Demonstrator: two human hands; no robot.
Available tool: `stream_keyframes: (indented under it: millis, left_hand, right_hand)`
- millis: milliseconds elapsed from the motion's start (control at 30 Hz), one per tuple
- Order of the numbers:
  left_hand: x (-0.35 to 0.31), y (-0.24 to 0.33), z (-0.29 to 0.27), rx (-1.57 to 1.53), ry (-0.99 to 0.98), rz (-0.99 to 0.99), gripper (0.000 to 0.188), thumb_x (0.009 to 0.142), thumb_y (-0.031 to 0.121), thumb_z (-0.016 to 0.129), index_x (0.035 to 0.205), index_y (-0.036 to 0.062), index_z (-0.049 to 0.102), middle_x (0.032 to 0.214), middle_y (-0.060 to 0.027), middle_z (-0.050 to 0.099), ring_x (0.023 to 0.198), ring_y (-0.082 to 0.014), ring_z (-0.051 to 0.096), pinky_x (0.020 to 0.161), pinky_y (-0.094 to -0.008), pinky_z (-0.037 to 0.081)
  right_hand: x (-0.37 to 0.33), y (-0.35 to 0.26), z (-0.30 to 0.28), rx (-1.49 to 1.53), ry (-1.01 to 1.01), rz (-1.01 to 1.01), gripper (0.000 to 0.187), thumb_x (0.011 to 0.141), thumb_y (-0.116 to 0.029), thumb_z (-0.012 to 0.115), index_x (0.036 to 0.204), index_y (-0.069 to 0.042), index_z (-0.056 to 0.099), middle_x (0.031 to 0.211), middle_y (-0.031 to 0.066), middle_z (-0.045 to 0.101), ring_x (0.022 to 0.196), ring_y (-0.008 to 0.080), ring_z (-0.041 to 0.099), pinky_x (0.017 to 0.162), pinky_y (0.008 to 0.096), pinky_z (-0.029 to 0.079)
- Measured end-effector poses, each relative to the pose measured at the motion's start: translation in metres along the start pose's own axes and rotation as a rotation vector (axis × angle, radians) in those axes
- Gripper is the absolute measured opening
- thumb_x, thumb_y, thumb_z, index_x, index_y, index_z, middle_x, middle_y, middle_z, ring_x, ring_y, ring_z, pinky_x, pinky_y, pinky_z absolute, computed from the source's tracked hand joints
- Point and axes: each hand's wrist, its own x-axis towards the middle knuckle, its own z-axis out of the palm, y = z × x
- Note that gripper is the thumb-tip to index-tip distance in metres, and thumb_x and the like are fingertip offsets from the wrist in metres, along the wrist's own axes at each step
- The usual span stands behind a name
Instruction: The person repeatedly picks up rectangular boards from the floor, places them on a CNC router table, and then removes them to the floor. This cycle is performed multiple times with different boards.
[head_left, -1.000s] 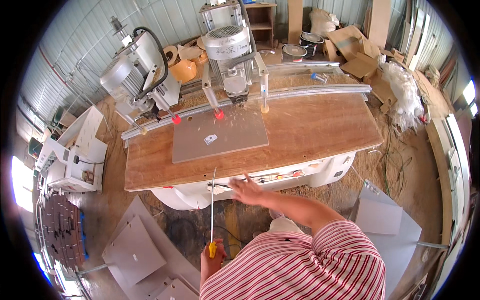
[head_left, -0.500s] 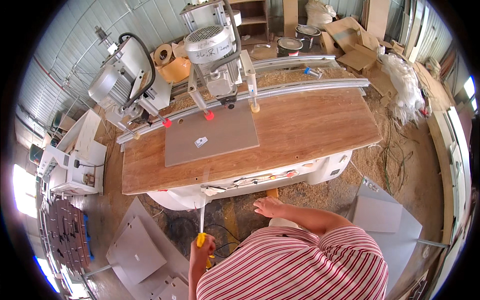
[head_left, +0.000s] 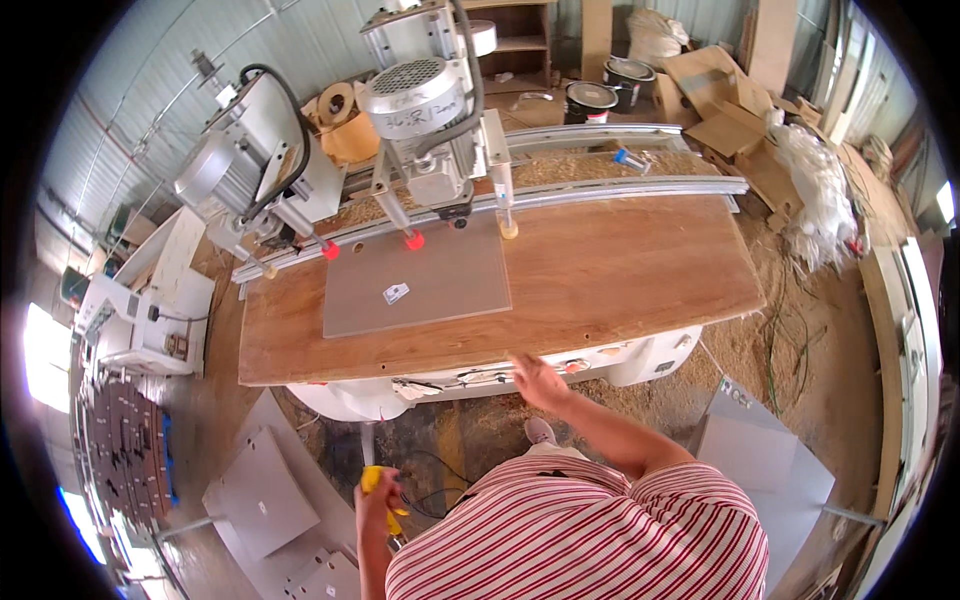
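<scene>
My left hand (head_left: 377,503) is closed round the yellow handle of an air blow gun (head_left: 372,478), held low before the machine's white base. Its thin nozzle points away from me, partly blurred. My right hand (head_left: 541,383) reaches to the front edge of the wooden machine table (head_left: 620,265), beside the row of controls (head_left: 572,366). Its fingers stretch forward and hold nothing; whether they touch a control I cannot tell. A grey-brown board (head_left: 440,285) with a small white label lies on the table, its far edge under the drilling machine's head (head_left: 415,95) and red-tipped rods (head_left: 414,240).
Grey boards lie stacked at lower left (head_left: 262,500) and lower right (head_left: 745,450). A metal rail (head_left: 640,188) runs along the table's far side. Sawdust, paint buckets (head_left: 590,98), opened cartons (head_left: 722,95) and clear plastic wrap (head_left: 815,190) lie beyond. Cables trail on the floor.
My right hand has moved forward and up to the table's front edge. My left hand, with the air blow gun, has shifted slightly left and nearer to me. The board stays put.
</scene>
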Motion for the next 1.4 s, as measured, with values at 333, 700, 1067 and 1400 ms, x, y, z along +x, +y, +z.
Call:
stream_keyframes:
  millis: [333,700,1067,1400]
  left_hand:
    - [0.031,-0.036,0.014,-0.239,0.267,0.156,0.019,0.097,0.023,0.063,0.097,0.0043,0.062,0.071,-0.0009,0.057,0.058,-0.0095,0.052,0.053,-0.0253,0.041]
    - [0.041,-0.075,0.035,-0.417,0.341,0.18,0.023,0.094,0.03,0.067,0.098,0.0083,0.06,0.073,0.0005,0.056,0.062,-0.0092,0.052,0.056,-0.0251,0.041]
    - [0.053,-0.097,0.053,-0.582,0.472,0.245,0.024,0.098,0.031,0.063,0.1,0.0087,0.056,0.086,0.0001,0.058,0.075,-0.0086,0.053,0.067,-0.0246,0.044]
    - [0.054,-0.029,0.082,-1.067,0.106,0.142,0.039,0.085,0.02,0.077,0.116,0.0083,0.056,0.104,-0.0067,0.062,0.102,-0.0213,0.06,0.098,-0.0401,0.046]
  right_hand:
    - [0.176,0.024,-0.047,-0.092,0.244,0.319,0.026,0.087,-0.02,0.059,0.099,0.003,0.065,0.091,0.0258,0.067,0.093,0.0427,0.065,0.083,0.0483,0.055]
    - [0.114,-0.075,0.099,1.186,-0.632,0.821,0.044,0.094,-0.04,0.065,0.108,0.002,0.06,0.102,0.015,0.067,0.092,0.0236,0.068,0.077,0.0453,0.057]
    - [0.06,-0.099,0.136,1.474,-0.649,0.95,0.024,0.09,-0.02,0.072,0.105,-0.005,0.061,0.099,0.007,0.065,0.093,0.0256,0.063,0.084,0.0396,0.056]
    - [-0.006,-0.184,-0.012,1.11,-0.984,0.632,0.037,0.085,-0.009,0.062,0.12,0.001,0.057,0.102,0.0121,0.068,0.091,0.0254,0.069,0.088,0.0389,0.058]
